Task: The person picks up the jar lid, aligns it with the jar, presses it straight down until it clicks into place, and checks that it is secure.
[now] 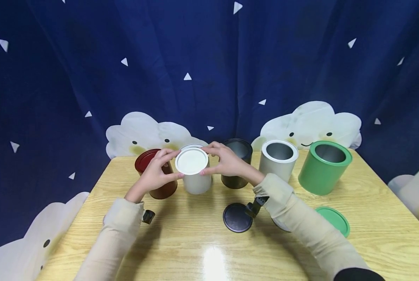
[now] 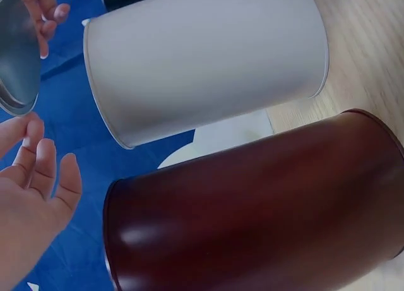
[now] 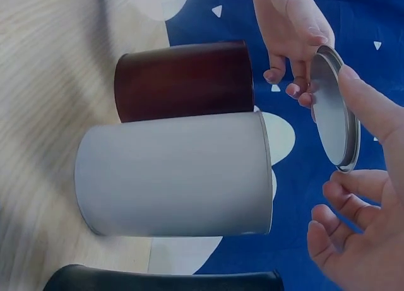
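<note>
Above the table [image 1: 181,234], hands [image 1: 155,173] [image 1: 227,159] hold a lid [image 1: 191,160]

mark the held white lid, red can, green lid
White lid [image 1: 191,161]: head view, middle of its top
Red can [image 2: 259,209]: left wrist view, side wall
Green lid [image 1: 336,220]: head view, flat face

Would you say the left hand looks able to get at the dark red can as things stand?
Probably yes: the dark red can stands close by with nothing visible in between, though the left hand would first need to release the white lid.
</note>
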{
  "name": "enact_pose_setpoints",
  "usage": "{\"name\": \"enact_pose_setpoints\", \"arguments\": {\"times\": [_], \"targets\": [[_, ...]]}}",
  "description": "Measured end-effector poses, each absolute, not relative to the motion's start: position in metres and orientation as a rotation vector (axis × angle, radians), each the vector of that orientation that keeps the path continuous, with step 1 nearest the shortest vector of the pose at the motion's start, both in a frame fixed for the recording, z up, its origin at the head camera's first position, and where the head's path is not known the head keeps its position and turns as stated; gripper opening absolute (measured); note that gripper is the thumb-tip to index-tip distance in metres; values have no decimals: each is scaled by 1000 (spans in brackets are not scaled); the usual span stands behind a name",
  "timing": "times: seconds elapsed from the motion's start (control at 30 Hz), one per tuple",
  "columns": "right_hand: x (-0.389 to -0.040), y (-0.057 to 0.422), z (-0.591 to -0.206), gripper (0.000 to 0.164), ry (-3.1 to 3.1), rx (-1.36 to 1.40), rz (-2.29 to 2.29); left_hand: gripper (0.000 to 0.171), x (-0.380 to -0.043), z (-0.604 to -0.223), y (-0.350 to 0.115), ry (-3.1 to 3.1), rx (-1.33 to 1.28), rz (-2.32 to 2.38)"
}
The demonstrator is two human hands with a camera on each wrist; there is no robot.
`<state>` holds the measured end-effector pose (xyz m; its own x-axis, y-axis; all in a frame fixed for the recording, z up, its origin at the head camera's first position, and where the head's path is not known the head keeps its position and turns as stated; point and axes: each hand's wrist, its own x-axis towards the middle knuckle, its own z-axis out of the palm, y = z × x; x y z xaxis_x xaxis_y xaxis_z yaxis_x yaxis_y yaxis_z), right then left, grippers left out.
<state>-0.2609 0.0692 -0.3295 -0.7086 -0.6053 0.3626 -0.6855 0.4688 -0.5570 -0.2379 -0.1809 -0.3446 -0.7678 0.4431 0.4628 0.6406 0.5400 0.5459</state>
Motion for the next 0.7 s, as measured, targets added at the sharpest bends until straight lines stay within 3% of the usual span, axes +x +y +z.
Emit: {"name": "enact_pose_setpoints", "arguments": {"times": [0.7], "targets": [[-295,62,-326,73,-2694,1125,976,64,-269,-340,-185,-2603,-902,-1026]]}}
